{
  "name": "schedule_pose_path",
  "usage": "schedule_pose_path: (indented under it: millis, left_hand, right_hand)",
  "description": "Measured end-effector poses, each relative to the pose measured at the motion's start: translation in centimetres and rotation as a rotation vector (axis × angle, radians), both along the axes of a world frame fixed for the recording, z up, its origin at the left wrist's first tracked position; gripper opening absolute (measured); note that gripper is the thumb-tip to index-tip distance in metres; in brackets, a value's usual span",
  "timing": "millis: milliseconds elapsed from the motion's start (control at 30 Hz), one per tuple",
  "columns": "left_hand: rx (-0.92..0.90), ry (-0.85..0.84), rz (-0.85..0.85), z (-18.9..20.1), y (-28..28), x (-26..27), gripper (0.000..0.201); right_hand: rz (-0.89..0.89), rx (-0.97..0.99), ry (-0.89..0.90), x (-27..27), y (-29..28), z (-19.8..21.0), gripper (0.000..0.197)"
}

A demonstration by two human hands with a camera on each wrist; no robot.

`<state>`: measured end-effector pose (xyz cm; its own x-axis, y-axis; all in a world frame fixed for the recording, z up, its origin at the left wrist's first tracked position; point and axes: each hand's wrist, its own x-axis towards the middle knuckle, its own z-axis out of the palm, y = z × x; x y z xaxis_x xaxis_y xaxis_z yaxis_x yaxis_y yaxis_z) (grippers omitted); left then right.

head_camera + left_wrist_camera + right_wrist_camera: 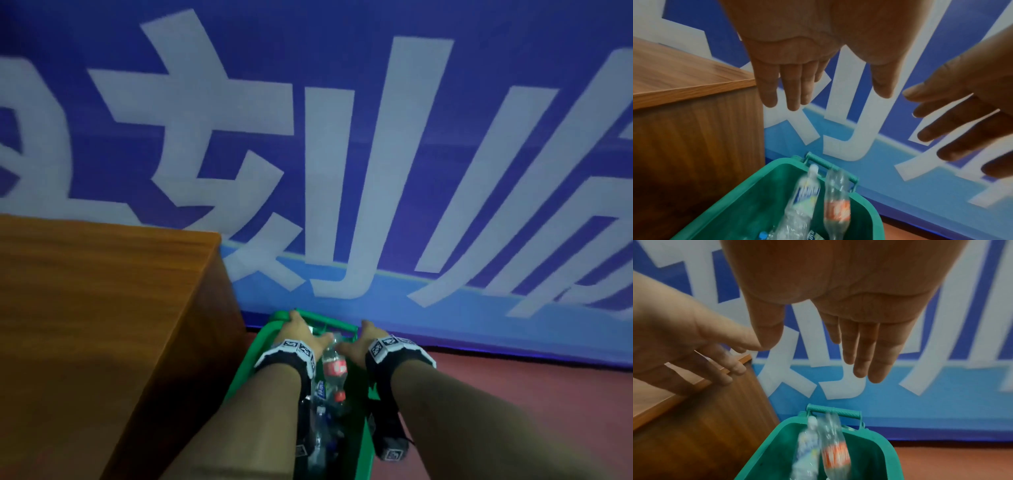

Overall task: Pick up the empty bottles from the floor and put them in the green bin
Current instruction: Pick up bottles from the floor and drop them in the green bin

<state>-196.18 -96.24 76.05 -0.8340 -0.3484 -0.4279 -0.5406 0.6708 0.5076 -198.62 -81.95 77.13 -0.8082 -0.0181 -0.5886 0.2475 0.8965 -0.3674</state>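
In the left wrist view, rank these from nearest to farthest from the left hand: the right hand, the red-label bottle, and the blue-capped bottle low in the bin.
Measured from the left hand:
1. Right hand, open beside it on the right, at like height.
2. Red-label bottle, blurred, below in the green bin.
3. Blue-capped bottle, lowest, at the bottom edge.

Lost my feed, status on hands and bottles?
Left hand and right hand open, empty, above green bin. Red-label bottle and blue-label bottle inside bin. Nothing blocking.
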Motion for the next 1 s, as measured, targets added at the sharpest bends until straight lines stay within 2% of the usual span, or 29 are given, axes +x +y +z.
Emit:
schedule_pose_path:
  millis: [100, 200, 333, 400, 467, 600, 767, 1000]
  left_hand:
    - [-0.037, -0.018, 0.136, -0.2, -0.2, 0.4, 0.077]
    - [-0.048, -0.022, 0.348, -0.4, -0.4, 3.5, 0.078]
    - [-0.025, -0.079, 0.654, -0.4, -0.6, 12.3, 0.09]
    - [-0.014, -0.034, 0.829, 0.1, -1.1, 17.3, 0.095]
    - [-0.033, -0.002, 1.008, 0.6, -1.4, 23.0, 0.092]
    - [-0.09, -0.077, 1.3, 1.4, 0.7, 36.2, 0.099]
    - [-0.073, -0.133, 1.638, 1.3, 6.3, 53.8, 0.095]
    - [-0.042, -0.153, 1.904, 0.1, 13.2, 77.5, 0.095]
  right_hand:
    - [0.144, 0.006, 0.029, -2.3, -0.6, -0.2, 0.078]
    - [0.384, 0.002, 0.059, -2.8, -2.0, 0.2, 0.073]
    - [0.77, 0.028, 0.096, 1.7, -4.5, 0.9, 0.064]
    - [0.933, -0.014, 0.1, 5.3, -6.8, 1.4, 0.066]
    - [1.052, -0.06, 0.084, 9.7, -9.4, 1.9, 0.075]
    - [1.323, -0.075, 0.009, 21.6, -11.7, 1.8, 0.076]
    - [1.647, -0.077, -0.033, 38.6, -12.1, 1.4, 0.08]
    - [1.911, -0.098, -0.102, 63.9, -10.1, 0.2, 0.081]
